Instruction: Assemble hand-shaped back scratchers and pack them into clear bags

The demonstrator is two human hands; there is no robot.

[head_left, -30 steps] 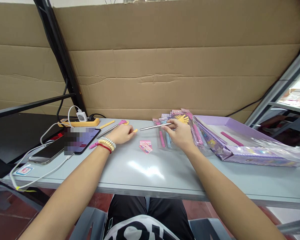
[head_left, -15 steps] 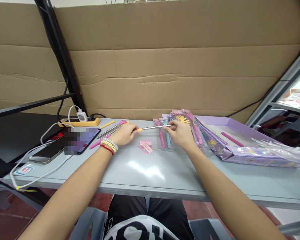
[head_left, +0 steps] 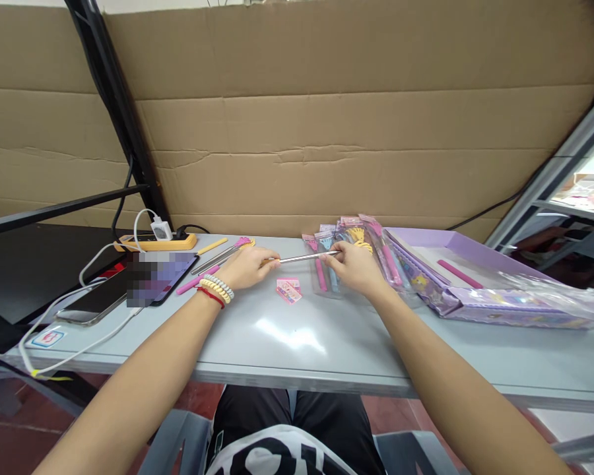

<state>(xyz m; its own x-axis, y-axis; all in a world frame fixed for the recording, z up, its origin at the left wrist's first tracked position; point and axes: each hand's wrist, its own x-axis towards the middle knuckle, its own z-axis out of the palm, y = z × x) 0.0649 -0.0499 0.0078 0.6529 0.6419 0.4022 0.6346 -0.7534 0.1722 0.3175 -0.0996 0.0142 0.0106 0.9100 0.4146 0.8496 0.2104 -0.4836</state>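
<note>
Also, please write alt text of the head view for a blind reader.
The left hand and right hand grip a metal rod between them over a grey table. Pink cards lie nearer the person, phones at left, bagged sticks and an open purple box at right.

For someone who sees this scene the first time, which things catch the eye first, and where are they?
Probably the metal rod, held between the left hand and right hand above the table. Next, the open purple box on the table's right side, and the large cardboard behind everything.
</note>
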